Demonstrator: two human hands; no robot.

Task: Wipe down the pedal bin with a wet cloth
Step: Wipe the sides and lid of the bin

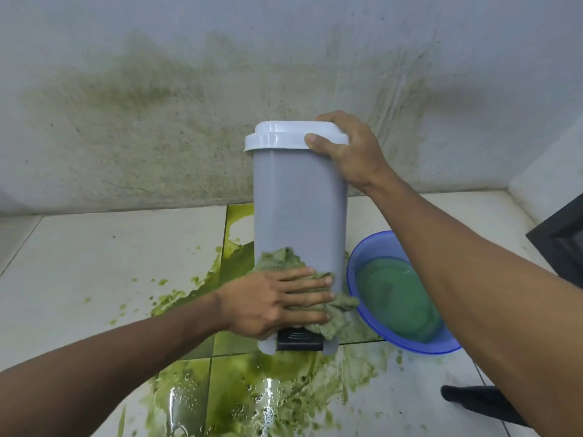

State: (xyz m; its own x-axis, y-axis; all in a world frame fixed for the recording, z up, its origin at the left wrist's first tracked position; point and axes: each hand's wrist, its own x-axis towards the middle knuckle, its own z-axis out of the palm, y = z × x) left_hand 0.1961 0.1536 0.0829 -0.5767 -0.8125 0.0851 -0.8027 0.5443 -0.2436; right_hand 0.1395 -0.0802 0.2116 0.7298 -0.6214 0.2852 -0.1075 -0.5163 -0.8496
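Your left hand [277, 301], fingers flat, presses the green cloth [277, 260] against the lower front of the upright grey pedal bin [299, 200], standing on wet tiles [94, 263] by the far wall [157, 89], left of a blue basin [375, 246], while your right hand [344, 146] grips its white lid [277, 137].

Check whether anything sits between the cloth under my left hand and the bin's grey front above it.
Nothing visible does. The left hand presses the cloth flat low on the pedal bin, above its pedal; the front is bare up to the lid. The right hand grips only the lid's right corner.
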